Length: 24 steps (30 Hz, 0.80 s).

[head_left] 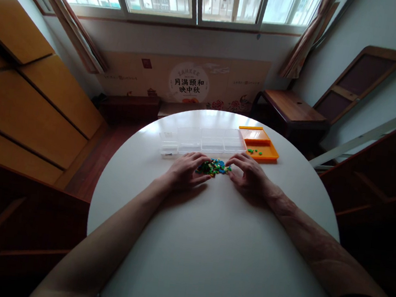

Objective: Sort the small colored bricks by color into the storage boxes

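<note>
A heap of small green, blue and yellow pieces (pixel 214 167) lies on the white round table (pixel 204 245). My left hand (pixel 186 169) rests at the heap's left side, thumb and fingers apart and curved around its edge. On the other side my right hand (pixel 248 174) touches or nearly touches the pieces, its fingers spread and bent. Neither hand visibly holds a piece. Just behind the heap is a clear plastic compartment box (pixel 202 142). An orange tray (pixel 269 152) at its right end has several green pieces in it.
Beyond the table, a brown wooden stool or low bench (pixel 293 106) stands at the right by the wall. A long printed cardboard panel (pixel 121 71) leans under the window. Wooden cabinets (pixel 26 103) flank the left side.
</note>
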{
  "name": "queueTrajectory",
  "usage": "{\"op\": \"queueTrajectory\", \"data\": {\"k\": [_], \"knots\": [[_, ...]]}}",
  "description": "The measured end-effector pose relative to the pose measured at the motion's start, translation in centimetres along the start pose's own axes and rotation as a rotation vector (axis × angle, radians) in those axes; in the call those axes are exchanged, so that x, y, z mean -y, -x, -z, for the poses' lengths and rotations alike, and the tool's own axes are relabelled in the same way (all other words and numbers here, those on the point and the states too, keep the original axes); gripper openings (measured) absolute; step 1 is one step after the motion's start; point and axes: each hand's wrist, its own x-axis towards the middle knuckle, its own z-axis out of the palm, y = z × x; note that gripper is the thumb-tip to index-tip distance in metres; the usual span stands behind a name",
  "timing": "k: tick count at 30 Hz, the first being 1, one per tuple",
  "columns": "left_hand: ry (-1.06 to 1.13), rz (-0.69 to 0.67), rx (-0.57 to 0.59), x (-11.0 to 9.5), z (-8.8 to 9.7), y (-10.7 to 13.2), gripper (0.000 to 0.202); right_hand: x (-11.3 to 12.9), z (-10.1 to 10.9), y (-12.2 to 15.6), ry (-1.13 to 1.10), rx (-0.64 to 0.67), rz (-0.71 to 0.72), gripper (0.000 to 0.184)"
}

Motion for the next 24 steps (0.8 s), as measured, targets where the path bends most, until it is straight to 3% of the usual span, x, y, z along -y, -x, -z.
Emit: {"op": "queueTrajectory", "data": {"k": [11, 24], "knots": [[-0.063, 0.069, -0.098, -0.25, 0.13, 0.25, 0.041, -0.14, 0.26, 0.15, 0.067, 0.021, -0.036, 0.014], [-0.065, 0.154, -0.113, -0.59, 0.18, 0.31, 0.033, -0.56, -0.31, 0.15, -0.063, -0.008, -0.027, 0.003]]}}
